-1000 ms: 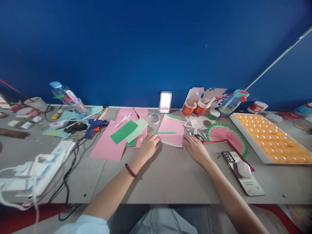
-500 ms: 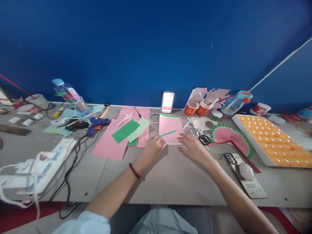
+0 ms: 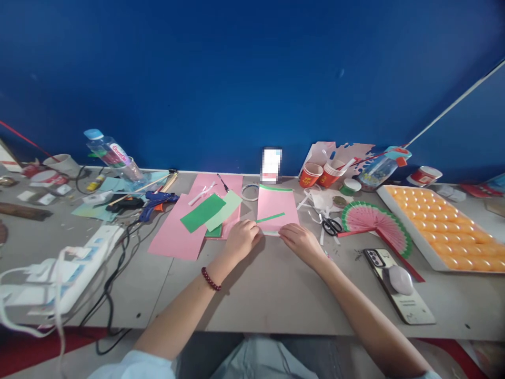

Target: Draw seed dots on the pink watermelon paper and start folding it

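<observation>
A pink sheet of paper lies in front of me, with a green band along its far edge. Across its lower half rests a loose, slanted green paper strip. A pale strip shows at the near edge. My left hand has its fingers closed at the sheet's near left corner. At the near right part of that edge, my right hand pinches the paper between thumb and fingers. The fingertips partly cover both near corners.
Green paper pieces lie on larger pink sheets at left, near a blue glue gun and power strip. To the right are scissors, a pink-green paper fan, a phone and an orange-filled tray.
My right hand has slid left and closed from spread fingers into a pinch at the sheet's near edge. My left hand has shifted slightly left, its fingers still curled at the corner.
</observation>
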Demonstrator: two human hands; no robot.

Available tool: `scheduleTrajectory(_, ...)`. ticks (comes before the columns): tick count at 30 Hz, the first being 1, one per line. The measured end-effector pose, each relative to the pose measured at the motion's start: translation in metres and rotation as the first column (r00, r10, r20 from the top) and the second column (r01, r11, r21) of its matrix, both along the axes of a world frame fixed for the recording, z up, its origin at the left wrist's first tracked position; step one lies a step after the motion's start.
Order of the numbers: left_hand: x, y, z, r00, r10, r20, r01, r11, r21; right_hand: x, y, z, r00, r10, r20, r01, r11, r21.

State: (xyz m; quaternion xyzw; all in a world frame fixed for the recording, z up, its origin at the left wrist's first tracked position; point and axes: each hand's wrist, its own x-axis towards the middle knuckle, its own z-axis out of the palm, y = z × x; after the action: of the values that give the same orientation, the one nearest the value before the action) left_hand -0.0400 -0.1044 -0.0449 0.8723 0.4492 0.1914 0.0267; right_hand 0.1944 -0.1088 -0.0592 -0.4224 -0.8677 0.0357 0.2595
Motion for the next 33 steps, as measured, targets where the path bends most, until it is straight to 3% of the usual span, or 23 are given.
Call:
scheduleTrajectory(7, -0.001, -0.003, 0.001, 0.988, 0.134, 0.083, -0.131, 0.991, -0.039, -0.002, 0.001, -0.002, 1.000, -0.011, -0.028, 0.011, 1.000, 0.000)
scheduleTrajectory(12, 0.004, -0.003, -0.003, 0.937, 0.213, 0.276, -0.164, 0.968, -0.191, -0.005, -0.001, 0.002, 0.996, -0.033, -0.079, 0.030, 0.999, -0.039)
scheduleTrajectory(18, 0.010, -0.001, -0.002, 0.737, 0.300, 0.606, -0.064, 0.923, -0.380, -0.021, -0.004, 0.009, 0.937, -0.066, -0.344, 0.015, 0.988, -0.151)
scheduleTrajectory(22, 0.015, -0.003, -0.001, 0.595, 0.494, 0.635, 0.051, 0.764, -0.643, -0.035, -0.003, 0.014, 0.905, -0.079, -0.419, -0.009, 0.979, -0.204)
scheduleTrajectory(25, 0.017, -0.002, -0.005, 0.505, 0.580, 0.639, 0.140, 0.675, -0.724, -0.043, 0.000, 0.014, 0.894, -0.083, -0.440, -0.009, 0.979, -0.202)
scheduleTrajectory(27, 0.018, -0.001, -0.009, 0.476, 0.587, 0.655, 0.176, 0.666, -0.725, -0.048, 0.002, 0.011, 0.886, -0.084, -0.457, -0.004, 0.982, -0.187)
scheduleTrajectory(33, 0.019, -0.003, -0.012, 0.462, 0.547, 0.698, 0.184, 0.711, -0.679, -0.056, -0.002, 0.005, 0.862, -0.128, -0.491, 0.035, 0.980, -0.194)
